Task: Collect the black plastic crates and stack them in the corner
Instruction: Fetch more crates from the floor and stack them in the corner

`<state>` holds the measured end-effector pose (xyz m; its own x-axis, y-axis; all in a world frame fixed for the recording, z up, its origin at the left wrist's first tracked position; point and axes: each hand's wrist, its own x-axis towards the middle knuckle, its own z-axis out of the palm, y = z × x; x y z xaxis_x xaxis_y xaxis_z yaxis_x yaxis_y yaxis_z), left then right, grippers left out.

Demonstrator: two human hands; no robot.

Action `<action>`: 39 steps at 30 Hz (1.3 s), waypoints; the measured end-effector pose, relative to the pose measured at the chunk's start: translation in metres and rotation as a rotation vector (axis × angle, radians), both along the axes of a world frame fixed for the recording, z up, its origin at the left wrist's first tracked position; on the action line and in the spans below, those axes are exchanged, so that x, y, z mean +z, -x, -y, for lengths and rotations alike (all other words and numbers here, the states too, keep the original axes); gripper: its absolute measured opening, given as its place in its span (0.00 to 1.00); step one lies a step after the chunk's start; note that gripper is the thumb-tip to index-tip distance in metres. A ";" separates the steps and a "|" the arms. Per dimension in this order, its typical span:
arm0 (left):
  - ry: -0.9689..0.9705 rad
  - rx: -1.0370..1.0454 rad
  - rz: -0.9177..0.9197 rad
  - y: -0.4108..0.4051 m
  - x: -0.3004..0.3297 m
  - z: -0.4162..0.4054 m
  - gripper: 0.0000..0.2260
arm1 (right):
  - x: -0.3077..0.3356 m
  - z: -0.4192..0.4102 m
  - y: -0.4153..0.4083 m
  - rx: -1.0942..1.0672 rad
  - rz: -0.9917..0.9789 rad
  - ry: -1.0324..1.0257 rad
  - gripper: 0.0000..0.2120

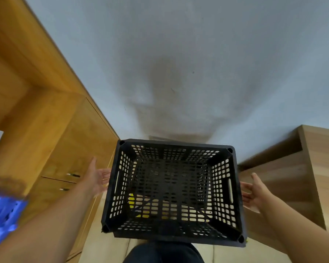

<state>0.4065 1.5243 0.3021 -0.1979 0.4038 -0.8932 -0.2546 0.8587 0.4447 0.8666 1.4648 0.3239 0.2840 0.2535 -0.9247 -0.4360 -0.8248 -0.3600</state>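
A black plastic crate (173, 188) with perforated walls and floor fills the lower middle of the head view, seen from above and empty inside. It sits close to the wall, between two pieces of wooden furniture. What it rests on is hidden beneath it. My left hand (98, 179) is beside its left wall, palm toward the crate, fingers spread. At the right wall by the handle slot, my right hand (254, 192) is held the same way. Neither hand wraps around the rim, and I cannot tell if the fingertips touch the walls.
A wooden cabinet (65, 152) with two small drawer handles stands on the left, a wooden unit (292, 177) on the right. A pale wall (179, 73) is straight ahead. A blue crate (2, 217) shows at the left edge. Something yellow (131, 201) shows through the crate floor.
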 end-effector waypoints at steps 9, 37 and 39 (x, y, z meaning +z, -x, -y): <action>0.021 -0.025 -0.017 -0.011 -0.032 -0.069 0.41 | -0.028 -0.044 -0.007 -0.076 0.015 0.045 0.32; 0.046 -0.172 0.026 -0.029 -0.113 -0.154 0.35 | -0.098 -0.090 0.007 -0.402 0.085 0.028 0.37; 0.043 -0.176 0.024 -0.029 -0.113 -0.155 0.34 | -0.099 -0.090 0.008 -0.402 0.078 0.024 0.37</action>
